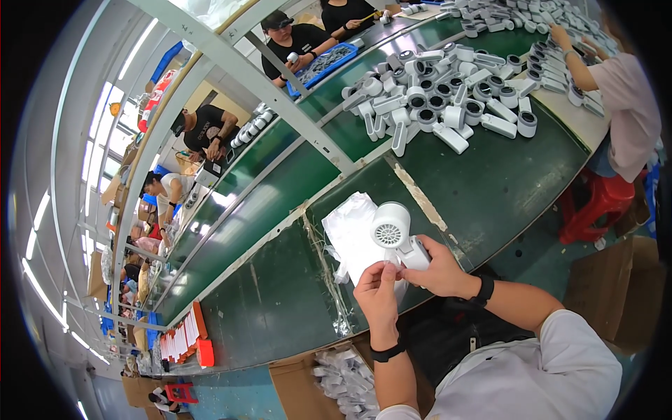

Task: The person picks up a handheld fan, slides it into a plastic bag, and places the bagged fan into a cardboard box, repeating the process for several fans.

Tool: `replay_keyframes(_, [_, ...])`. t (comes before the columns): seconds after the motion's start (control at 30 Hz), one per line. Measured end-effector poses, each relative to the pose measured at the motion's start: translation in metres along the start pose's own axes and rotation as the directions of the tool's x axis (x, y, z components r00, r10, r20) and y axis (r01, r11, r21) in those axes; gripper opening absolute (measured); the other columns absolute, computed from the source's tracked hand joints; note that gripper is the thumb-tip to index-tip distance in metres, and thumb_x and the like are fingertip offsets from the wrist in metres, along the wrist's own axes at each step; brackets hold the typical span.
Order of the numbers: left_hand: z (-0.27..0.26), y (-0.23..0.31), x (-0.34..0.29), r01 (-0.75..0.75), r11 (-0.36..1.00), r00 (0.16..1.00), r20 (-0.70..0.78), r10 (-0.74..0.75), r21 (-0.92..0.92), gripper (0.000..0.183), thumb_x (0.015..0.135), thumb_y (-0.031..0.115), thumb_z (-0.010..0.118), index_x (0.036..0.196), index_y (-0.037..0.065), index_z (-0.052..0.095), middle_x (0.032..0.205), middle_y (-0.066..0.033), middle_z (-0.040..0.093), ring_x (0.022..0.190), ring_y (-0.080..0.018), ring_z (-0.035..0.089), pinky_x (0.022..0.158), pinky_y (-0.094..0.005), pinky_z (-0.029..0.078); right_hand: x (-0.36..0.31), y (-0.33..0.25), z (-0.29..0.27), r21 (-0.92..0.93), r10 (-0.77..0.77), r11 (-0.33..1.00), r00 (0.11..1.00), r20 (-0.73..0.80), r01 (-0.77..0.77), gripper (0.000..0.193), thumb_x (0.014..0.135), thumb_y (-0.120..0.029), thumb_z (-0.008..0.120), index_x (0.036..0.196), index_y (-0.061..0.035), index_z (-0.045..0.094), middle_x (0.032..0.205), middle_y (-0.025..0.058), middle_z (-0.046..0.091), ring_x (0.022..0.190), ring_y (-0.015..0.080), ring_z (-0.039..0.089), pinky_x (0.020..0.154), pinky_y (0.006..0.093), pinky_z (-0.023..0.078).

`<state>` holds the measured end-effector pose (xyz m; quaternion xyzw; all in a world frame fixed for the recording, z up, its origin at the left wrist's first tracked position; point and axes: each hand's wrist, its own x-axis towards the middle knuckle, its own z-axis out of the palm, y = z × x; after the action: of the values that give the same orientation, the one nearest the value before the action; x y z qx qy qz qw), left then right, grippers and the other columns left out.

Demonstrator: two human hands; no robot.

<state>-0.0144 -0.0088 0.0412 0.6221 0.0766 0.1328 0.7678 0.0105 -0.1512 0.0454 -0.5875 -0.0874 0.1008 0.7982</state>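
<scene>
A white handheld fan (390,225) with a round slotted grille is held over the green table, its handle toward me. My right hand (442,269) is closed around the handle side. My left hand (378,290) has its thumb and fingers pinched together beside the handle; what lies between the fingertips is too small to make out. Under and beyond the fan lies a pile of white, thin plastic bags (348,227) on the table.
A large heap of white and grey fans (448,91) covers the table ahead. A carton (294,385) with bagged items stands below the front edge. Red box-like items (203,350) lie at left. A co-worker (626,91) works at right by a red stool (595,203).
</scene>
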Motion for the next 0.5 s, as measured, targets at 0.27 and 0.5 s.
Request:
replay_keyframes(0.27, [-0.01, -0.009, 0.0, 0.123, 0.869, 0.991, 0.098, -0.087, -0.48, 0.014, 0.097, 0.012, 0.058, 0.104, 0.001, 0.058, 0.097, -0.009, 0.065, 0.087, -0.0178, 0.064, 0.082, -0.0344, 0.054, -0.002, -0.002, 0.002, 0.095, 0.029, 0.995, 0.996, -0.078, -0.022, 0.044, 0.079, -0.004, 0.069, 0.118, 0.0001, 0.049, 0.091, 0.0047, 0.062, 0.068, 0.0095, 0.06, 0.058, 0.0258, 0.05])
replay_keyframes(0.5, [-0.012, -0.002, -0.004, 0.098, 0.897, 0.995, 0.03, -0.094, -0.431, 0.019, 0.098, 0.013, 0.056, 0.111, 0.001, 0.056, 0.097, -0.0054, 0.061, 0.09, -0.0155, 0.06, 0.079, -0.0314, 0.052, 0.001, -0.007, 0.003, 0.099, 0.029, 0.995, 0.979, -0.201, -0.01, 0.042, 0.079, -0.003, 0.069, 0.116, 0.0011, 0.049, 0.09, 0.0044, 0.062, 0.067, 0.0107, 0.061, 0.058, 0.0263, 0.051])
